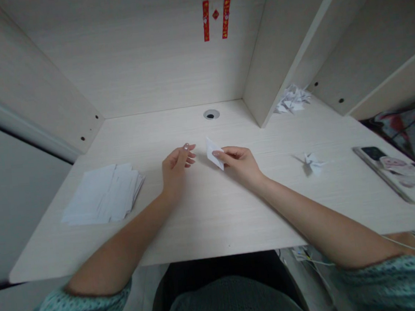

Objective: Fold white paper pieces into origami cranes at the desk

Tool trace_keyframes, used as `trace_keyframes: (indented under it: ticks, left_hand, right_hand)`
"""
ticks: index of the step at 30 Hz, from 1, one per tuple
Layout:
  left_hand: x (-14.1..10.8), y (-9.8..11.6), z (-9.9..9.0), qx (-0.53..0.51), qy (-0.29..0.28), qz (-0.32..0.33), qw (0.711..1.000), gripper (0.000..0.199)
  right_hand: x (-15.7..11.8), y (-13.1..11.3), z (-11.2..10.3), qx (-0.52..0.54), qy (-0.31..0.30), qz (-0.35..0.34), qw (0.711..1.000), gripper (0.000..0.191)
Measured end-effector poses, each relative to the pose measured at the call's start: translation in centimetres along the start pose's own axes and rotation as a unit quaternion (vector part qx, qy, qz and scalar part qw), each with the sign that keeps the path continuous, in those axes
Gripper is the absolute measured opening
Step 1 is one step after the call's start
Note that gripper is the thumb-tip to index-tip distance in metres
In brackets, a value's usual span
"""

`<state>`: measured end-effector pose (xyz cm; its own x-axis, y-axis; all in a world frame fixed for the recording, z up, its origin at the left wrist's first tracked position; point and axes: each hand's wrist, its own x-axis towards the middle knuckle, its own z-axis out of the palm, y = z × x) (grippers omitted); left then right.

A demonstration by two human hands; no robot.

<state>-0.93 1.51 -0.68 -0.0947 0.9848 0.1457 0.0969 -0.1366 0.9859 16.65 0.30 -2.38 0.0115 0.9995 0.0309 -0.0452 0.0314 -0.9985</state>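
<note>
White paper (211, 147) is pinched in R hand (239, 162), apparently mid-fold; L hand (177, 164), loosely open & empty, is held apart to its left; for next crease, steadying w/ both is prob. called for

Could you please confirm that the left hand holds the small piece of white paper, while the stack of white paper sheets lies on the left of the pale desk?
Not quite: the head view shows the bare right hand holding the small piece of white paper, with the bare left hand apart from it. The stack of white paper sheets is where you say.
</note>
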Motion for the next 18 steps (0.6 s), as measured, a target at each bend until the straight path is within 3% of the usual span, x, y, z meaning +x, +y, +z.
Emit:
trace_keyframes:
  ticks: [4,8,14,18]
  left_hand:
    - [-1.0,0.2,0.5,0.018,-0.104,-0.006,0.994,0.038]
    - [-1.5,0.5,0.7,0.027,-0.175,0.008,0.984,0.036]
    - [-1.3,0.7,0.6,0.009,-0.203,0.02,0.979,0.031]
    - [-0.8,0.0,0.5,-0.038,-0.184,-0.022,0.982,0.03]
  right_hand:
    - [0.2,-0.2,-0.2,-0.021,0.04,-0.078,0.996,0.028]
    - [0.0,0.0,-0.3,-0.108,0.005,-0.178,0.978,0.024]
    - [-0.5,0.0,-0.2,-0.229,-0.054,-0.263,0.936,0.041]
    - [-0.5,0.1,-0.2,-0.252,-0.052,-0.283,0.924,0.04]
